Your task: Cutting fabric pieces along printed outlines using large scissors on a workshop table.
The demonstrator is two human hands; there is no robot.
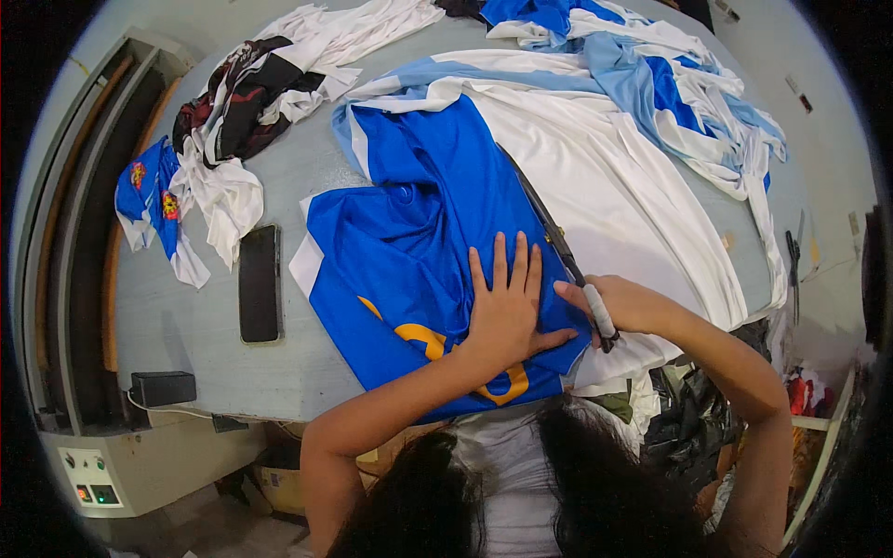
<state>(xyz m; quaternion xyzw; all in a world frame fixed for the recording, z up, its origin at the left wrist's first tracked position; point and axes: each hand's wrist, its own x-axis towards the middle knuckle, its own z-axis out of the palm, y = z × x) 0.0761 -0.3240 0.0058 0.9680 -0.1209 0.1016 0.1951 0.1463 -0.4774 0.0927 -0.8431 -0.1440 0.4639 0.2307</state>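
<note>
Left hand (507, 312): lay flat on the blue cloth (391, 242), palm down, fingers apart and pointing away from the body, thumb spread out toward the right. It gripped nothing, only rested on the fabric.

Right hand (625, 303): clamped on the scissors (551, 231), around the handle end, which was partly wrapped in white. Thumb side faced the left hand; the two hands were near each other, not touching. Scissors pointed up and away to the left, blades along the right-hand border of the blue cloth. Could not tell whether the blades were parted.

Blue cloth: near edge of the tabletop (195, 325), in front of the person, rumpled in the middle, orange markings on its lower part, white corner at left. White cloth (595, 177) spread to its right in long folds, beside and partly beneath the scissors.

Around: dark phone (259, 284) lay left of the blue cloth, well apart from the hands. Black box (163, 388) sat at the near left edge. Upper left held a black-and-red garment (253, 102) among white pieces (358, 37), with a blue-and-white piece (149, 191) below. Light-blue fabric (619, 70) was heaped at upper right. Black plastic bag (693, 405) showed below the tabletop's near right edge.
</note>
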